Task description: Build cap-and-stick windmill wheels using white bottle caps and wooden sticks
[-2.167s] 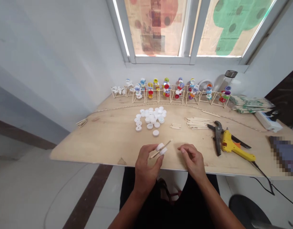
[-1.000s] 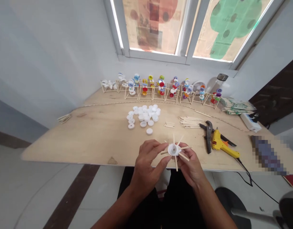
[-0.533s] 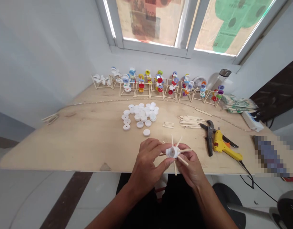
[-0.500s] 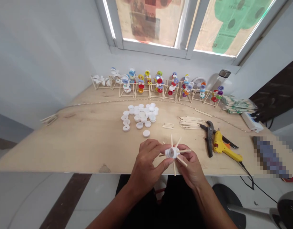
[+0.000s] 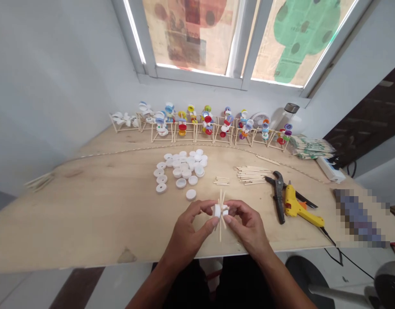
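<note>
Just above the table's near edge, my left hand (image 5: 187,231) and my right hand (image 5: 250,229) pinch a spoked hub (image 5: 217,210) from both sides. It is made of white plastic bottle caps, with thin wooden sticks (image 5: 220,234) fanning out between them. The left fingertips grip the cap on the left; the right thumb and fingers close on the cap at the right. Beyond the hands lies a cluster of loose white bottle caps (image 5: 191,195), some with a hole in the middle. A few short sticks (image 5: 221,181) rest to the right of the caps.
A stick pile (image 5: 252,175), black cutters (image 5: 279,197) and a yellow glue gun (image 5: 302,208) lie to the right. Several cap wheels on stick frames (image 5: 182,124) line the back, near a small fan (image 5: 260,121) and a bottle (image 5: 286,113). A power strip (image 5: 331,169) sits far right.
My hands have turned the hub from facing me to edge-on, so the caps now point left and right. The right hand has shifted to the right cap. The view has tilted slightly.
</note>
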The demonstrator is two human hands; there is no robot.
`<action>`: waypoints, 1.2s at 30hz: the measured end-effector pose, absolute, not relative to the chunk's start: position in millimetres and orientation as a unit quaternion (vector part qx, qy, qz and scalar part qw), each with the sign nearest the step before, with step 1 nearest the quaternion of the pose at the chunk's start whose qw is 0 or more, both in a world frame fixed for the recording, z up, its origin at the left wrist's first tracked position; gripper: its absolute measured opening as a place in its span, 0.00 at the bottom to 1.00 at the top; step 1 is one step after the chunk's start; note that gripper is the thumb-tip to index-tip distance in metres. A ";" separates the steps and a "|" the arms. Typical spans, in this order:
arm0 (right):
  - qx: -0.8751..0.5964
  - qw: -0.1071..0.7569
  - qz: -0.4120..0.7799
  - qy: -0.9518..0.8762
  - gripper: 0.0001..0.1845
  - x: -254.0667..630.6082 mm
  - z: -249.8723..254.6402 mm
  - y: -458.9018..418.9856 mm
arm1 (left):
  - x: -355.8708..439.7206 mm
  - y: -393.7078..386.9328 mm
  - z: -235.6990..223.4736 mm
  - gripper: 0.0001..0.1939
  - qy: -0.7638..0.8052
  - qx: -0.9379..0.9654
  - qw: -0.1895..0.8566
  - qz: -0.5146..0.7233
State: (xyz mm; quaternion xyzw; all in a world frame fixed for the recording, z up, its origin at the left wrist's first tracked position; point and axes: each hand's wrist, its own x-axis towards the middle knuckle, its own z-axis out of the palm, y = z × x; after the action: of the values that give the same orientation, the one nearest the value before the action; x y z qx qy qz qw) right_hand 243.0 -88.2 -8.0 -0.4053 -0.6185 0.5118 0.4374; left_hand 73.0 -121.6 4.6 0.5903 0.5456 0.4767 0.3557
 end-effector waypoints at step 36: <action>-0.414 0.271 -0.007 -0.869 0.09 272.5 30.9 -33.6 | 57.0 -125.1 -32.6 0.10 0.308 0.201 0.661 0.654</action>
State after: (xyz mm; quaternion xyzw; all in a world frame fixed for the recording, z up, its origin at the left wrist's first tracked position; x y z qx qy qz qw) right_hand 272.5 -33.6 30.9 -0.4142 -0.8689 -0.0074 0.2709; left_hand 57.0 -125.1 -32.6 0.2009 0.3085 0.6536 0.6612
